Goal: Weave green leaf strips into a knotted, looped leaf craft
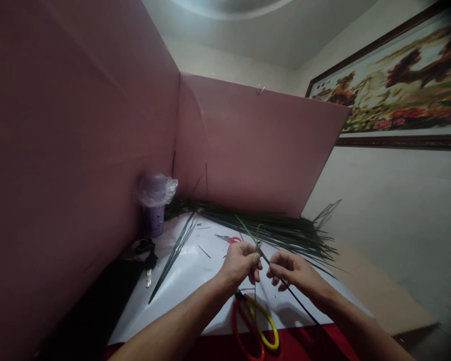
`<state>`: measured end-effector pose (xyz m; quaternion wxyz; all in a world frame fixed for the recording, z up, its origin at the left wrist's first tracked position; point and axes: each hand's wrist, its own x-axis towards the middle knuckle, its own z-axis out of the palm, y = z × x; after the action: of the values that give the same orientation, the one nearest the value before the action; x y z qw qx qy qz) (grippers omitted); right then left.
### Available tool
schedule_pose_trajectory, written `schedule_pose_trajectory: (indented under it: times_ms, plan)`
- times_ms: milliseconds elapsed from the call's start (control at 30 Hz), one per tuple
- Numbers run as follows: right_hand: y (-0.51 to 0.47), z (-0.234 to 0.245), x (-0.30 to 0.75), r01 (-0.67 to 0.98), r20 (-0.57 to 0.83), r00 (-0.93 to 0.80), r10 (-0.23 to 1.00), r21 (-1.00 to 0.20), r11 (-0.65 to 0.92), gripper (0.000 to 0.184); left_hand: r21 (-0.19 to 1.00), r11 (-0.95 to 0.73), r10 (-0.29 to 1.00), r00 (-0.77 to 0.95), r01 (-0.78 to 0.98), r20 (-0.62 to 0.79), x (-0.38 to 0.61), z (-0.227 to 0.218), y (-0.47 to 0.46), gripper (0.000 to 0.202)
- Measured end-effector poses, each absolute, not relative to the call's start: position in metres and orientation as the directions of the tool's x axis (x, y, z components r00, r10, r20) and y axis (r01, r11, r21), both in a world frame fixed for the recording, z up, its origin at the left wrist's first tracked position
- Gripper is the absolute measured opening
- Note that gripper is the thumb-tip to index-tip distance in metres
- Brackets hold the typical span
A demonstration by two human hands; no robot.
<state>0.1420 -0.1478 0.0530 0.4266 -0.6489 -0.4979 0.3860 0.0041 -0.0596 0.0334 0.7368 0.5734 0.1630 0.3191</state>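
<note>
White paper sheet (188, 273) is the work area; its near edge ends on red cloth (302, 343), its R edge slants away by a tan surface (383, 286). Tall pink panels (248, 150) close off L side & back, w/ a metal hook (261, 89) on the top edge. Long green leaf pile (263, 223) runs along the back, tips poking out past the sheet on R; a few loose leaf strips (175, 253) slant fwd on L. Bare paper btwn those strips & L hand (243, 263); big scissors (272, 333), one red & one yellow handle, lie just below the hands, over the front edge. Small red-handled scissors (231, 239) sit right behind L hand. Woven leaf piece (259, 246) is up at L fingertips, pinched by thumb & fingers, green ends sticking up. R hand (295, 271), just beside, grips the dark leaf strip (300, 304) below the woven bit w/ thumb & index; strip trails to lower R. Far L: keys (149, 278), then purple cup (157, 218) w/ clear plastic over the top, its markings too small to read. Framed horse picture (402, 85), upper R, has tiny dark characters, illegible.
</note>
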Motion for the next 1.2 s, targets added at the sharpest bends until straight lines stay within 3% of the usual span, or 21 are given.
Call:
schedule_pose_trajectory:
  times_ms: [233,633,833,1200]
  plan:
    - [-0.137,0.054,0.118,0.295,0.096,0.275,0.957,-0.956,0.011,0.036,0.946,0.159,0.689,0.718,-0.283,0.099,0.006,0.034,-0.062,0.018]
    - [-0.144,0.048,0.124,0.298,0.022,0.256,0.967,-0.953,-0.057,0.035,0.930,0.175,0.740,0.666,-0.323,0.092,0.003,0.036,-0.062,0.016]
    - [-0.137,0.049,0.119,0.320,0.127,0.293,0.948,-0.947,0.028,0.029,0.928,0.196,0.714,0.695,-0.316,0.086,0.002,0.037,-0.062,0.024]
    - [-0.138,0.049,0.116,0.255,0.140,0.264,0.954,-0.964,0.071,0.027,0.898,0.265,0.687,0.722,-0.352,0.080,0.003,0.029,-0.061,0.053]
